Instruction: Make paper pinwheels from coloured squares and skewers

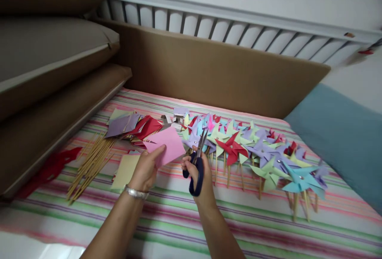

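Paper (170,146), pink, juts ahead of left hand (145,169) pinching it; right hand (207,179) grips scissors (199,165).

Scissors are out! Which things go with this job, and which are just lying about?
Probably in the job:
scissors, in the right hand
pink paper, in the left hand
yellow paper
sticks
pinwheels

Probably just there:
bracelet, on the wrist
brown panel
cushions
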Available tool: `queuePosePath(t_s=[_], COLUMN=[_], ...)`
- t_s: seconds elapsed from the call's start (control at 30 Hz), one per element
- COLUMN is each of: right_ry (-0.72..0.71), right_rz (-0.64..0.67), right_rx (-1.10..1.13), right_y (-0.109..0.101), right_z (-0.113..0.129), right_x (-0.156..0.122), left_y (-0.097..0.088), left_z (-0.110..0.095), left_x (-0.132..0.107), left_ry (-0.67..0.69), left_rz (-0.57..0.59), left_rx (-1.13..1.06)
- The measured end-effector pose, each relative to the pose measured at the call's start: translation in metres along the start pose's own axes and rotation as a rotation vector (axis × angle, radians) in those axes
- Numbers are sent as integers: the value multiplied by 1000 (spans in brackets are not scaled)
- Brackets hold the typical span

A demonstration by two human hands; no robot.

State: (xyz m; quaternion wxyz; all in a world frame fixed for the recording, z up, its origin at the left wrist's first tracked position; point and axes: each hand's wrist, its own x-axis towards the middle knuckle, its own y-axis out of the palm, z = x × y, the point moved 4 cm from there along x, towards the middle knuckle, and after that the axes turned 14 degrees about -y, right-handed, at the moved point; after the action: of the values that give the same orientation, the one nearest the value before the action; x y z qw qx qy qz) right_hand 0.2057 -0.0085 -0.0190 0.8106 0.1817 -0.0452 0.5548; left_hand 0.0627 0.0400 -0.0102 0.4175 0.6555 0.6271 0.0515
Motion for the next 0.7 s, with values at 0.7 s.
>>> queuePosePath(t_s=[0.7], right_ry=[383], right_rz=[542], right_rx=[23], right_y=[37], right_z=[1], right_x=[-46], left_y=[-13], left_z=[-28], left_x=[-8], left_ry=[-131], left_rz=[-23], left_rx=[-274])
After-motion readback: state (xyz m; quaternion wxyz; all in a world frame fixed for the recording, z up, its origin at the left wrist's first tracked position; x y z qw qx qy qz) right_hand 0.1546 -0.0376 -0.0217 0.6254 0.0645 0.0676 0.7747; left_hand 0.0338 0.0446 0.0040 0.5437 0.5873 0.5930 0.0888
